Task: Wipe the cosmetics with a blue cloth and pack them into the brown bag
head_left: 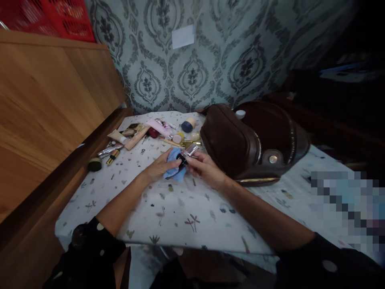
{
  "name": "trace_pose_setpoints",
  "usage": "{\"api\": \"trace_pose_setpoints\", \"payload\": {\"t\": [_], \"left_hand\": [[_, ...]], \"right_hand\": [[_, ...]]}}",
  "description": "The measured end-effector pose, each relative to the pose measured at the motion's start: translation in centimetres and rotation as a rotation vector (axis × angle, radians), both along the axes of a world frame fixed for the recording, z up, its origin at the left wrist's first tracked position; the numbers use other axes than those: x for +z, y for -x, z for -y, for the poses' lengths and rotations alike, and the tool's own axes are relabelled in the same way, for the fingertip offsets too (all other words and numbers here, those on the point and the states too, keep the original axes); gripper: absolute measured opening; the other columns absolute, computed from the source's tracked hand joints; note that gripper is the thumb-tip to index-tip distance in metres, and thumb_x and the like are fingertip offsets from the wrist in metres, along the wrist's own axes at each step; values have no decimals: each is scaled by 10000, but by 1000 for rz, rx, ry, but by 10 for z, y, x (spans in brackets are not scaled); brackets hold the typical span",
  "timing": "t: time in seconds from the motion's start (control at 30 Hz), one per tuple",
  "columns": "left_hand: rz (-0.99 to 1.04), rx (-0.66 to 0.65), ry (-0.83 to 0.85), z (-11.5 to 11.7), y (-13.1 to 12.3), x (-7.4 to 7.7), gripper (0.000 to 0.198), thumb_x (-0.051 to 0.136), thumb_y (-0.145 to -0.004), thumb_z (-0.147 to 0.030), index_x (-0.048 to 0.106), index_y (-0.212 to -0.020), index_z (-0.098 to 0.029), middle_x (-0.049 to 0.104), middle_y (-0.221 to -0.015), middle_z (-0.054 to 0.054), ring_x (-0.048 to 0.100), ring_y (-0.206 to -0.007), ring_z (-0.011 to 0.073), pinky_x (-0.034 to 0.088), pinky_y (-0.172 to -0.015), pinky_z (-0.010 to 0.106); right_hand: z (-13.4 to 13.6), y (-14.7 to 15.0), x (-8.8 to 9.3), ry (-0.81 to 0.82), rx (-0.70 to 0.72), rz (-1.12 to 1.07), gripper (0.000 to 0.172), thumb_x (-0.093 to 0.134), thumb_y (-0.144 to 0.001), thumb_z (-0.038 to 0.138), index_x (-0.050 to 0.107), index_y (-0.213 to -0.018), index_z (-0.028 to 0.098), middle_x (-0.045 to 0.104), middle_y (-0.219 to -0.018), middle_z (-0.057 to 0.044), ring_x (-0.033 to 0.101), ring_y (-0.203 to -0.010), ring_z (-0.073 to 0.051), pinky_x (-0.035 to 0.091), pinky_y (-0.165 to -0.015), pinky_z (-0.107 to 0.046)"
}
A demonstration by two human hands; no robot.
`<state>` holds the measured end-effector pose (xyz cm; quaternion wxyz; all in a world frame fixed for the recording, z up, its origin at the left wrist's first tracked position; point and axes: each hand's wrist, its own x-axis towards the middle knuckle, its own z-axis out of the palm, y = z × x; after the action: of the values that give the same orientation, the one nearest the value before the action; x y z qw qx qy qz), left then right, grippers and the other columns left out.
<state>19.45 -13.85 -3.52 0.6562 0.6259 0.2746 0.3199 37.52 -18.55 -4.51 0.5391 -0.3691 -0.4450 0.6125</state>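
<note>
My left hand (157,165) is closed around a light blue cloth (178,174) at the middle of the table. Against the cloth, between both hands, is a small cosmetic container (191,149) with a shiny silver part and a black part. The fingers of my right hand (207,169) pinch its silver part from the right. My left thumb presses on the black part. Its exact kind does not show. Just beyond my hands lie gold tubes (192,143) and a round jar with a dark lid (188,125).
A brown leather bag (230,138) stands close on the right, a small white cap (240,114) on top. Several cosmetics, including a pink tube (159,127) and a dark round pot (94,164), lie at the back left. A wooden cabinet (60,92) borders the left side.
</note>
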Motion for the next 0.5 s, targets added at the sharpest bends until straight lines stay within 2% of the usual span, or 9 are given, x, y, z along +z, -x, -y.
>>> {"api": "trace_pose_setpoints", "payload": {"t": [0.1, 0.2, 0.3, 0.33, 0.4, 0.47, 0.5], "left_hand": [[-15, 103, -41, 1, -3, -6, 546, 678, -772, -642, 625, -1062, -182, 625, -835, 20, 573, -711, 153, 480, -636, 257], [-66, 207, -212, 0, -5, -6, 483, 561, -877, -618, 614, -1061, -174, 637, -911, 33, 597, -874, 185, 490, -800, 287], [-162, 187, -393, 5, -6, -3, 456, 493, -930, -569, 563, -1167, -186, 635, -999, 49, 582, -973, 196, 460, -895, 304], [-217, 156, -448, 7, -7, -2, 480, 532, -913, -554, 523, -1233, -196, 631, -1030, 53, 583, -973, 202, 459, -894, 314], [-343, 129, -557, 12, -9, -1, 656, 682, -817, -504, 425, -1346, -211, 613, -1127, 71, 584, -1006, 232, 452, -905, 341], [-445, 151, -623, 16, -10, -1, 818, 779, -723, -449, 368, -1388, -208, 596, -1176, 85, 580, -1037, 261, 442, -913, 357], [-462, 160, -631, 17, -10, -1, 816, 778, -722, -448, 367, -1381, -200, 602, -1153, 81, 583, -1021, 260, 444, -899, 352]], "right_hand": [[1, 1, 0, 36, 1, -28, 513, 868, -563, 523, 652, -876, 179, 563, -644, 49, 480, -546, -69, 296, -465, -190], [-1, 2, -1, 21, -75, -30, 528, 882, -532, 516, 654, -868, 178, 621, -751, 22, 532, -629, -90, 339, -503, -198], [-5, 1, -5, 11, -160, -14, 525, 877, -539, 513, 636, -868, 182, 614, -728, 30, 503, -589, -90, 357, -515, -219], [-7, 1, -7, 10, -184, -5, 519, 872, -546, 516, 627, -859, 183, 601, -705, 36, 486, -565, -87, 356, -510, -225], [-9, 1, -9, 13, -211, 8, 503, 868, -556, 519, 607, -823, 182, 564, -651, 52, 447, -516, -79, 339, -486, -230], [-9, 0, -9, 23, -208, -8, 490, 869, -561, 518, 587, -780, 182, 528, -619, 64, 422, -488, -69, 317, -462, -227], [-8, 1, -8, 27, -202, -25, 489, 868, -562, 522, 582, -768, 182, 523, -619, 64, 422, -486, -67, 314, -458, -224]]}}
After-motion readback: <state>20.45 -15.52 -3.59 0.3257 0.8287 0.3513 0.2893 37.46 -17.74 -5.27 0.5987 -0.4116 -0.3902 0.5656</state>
